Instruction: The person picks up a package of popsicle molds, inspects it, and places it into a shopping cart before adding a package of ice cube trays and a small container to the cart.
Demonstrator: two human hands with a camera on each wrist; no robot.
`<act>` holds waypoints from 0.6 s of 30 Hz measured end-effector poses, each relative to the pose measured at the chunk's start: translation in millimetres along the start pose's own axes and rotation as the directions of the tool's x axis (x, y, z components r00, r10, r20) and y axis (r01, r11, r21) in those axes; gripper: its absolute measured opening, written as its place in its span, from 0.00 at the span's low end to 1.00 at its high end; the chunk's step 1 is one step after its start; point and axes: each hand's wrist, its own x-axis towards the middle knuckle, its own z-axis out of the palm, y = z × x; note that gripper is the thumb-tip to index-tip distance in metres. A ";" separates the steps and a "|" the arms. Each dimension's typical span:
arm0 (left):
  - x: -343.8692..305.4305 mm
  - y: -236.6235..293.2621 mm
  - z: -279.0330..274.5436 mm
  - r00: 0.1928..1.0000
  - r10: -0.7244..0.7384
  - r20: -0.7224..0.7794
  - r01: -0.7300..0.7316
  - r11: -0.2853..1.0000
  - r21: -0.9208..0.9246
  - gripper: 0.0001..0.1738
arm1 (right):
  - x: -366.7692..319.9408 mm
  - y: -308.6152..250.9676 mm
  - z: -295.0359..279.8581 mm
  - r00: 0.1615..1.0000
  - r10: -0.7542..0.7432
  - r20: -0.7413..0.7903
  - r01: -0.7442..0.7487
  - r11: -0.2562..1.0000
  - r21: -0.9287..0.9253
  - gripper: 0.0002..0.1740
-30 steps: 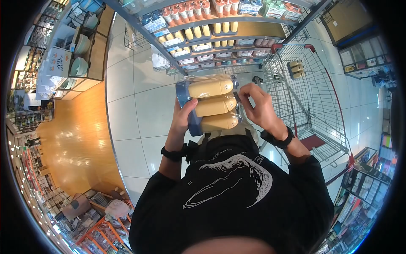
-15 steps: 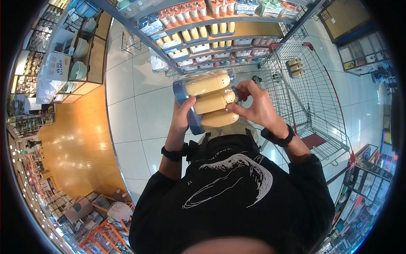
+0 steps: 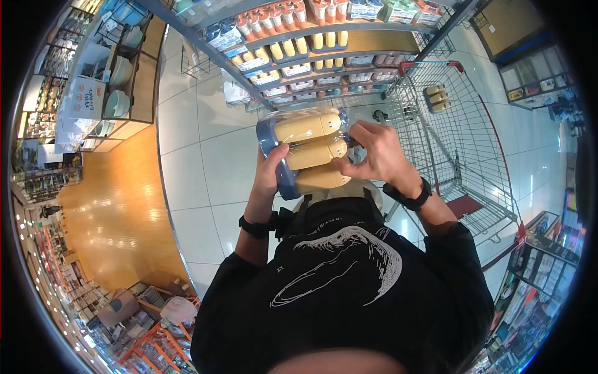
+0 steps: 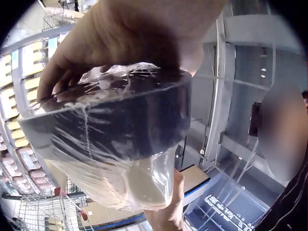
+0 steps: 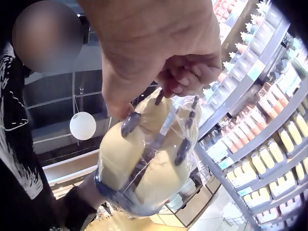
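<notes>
Left hand [image 3: 269, 169] curled round the dark blue base [image 3: 268, 138] of a plastic-wrapped pack [image 3: 311, 151], a shopper in a black printed T-shirt [image 3: 349, 280] holds it at the centre of the frame, the left thumb lying over the base's edge. Three yellow containers [image 3: 309, 128] lie side by side in the pack, their ends pointing right, with small face markings on them. At those ends the right hand [image 3: 381, 154], its fingers bent inward, pinches the clear wrap [image 5: 193, 108], while its thumb touches one container beside a dark knob [image 5: 130, 125]. Black bands circle both wrists.

Beyond, at the top of the frame, store shelves [image 3: 381, 43] carry rows of yellow, orange and white goods. At right stands a wire shopping cart [image 3: 461, 70] with red trim, a smaller-looking pack of yellow containers [image 3: 438, 98] inside it, well apart from the hands. Pale floor tiles [image 3: 187, 177] run beneath the shopper, meeting a glossy wooden floor [image 3: 118, 212] at left. A round white lamp [image 5: 83, 125] shows in the right wrist view.
</notes>
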 end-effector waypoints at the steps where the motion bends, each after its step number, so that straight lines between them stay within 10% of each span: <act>1: -0.3 1.0 0.1 1.000 0.000 -0.001 0.000 1.000 -0.001 0.27 | -0.8 0.1 1.5 1.000 -0.001 0.001 0.001 1.000 0.000 0.26; 18: -3.0 -14.5 -12.8 0.998 0.046 -0.039 -0.048 0.998 -0.047 0.28 | -1.0 -20.0 10.8 0.990 0.142 0.017 -0.140 0.987 -0.080 0.31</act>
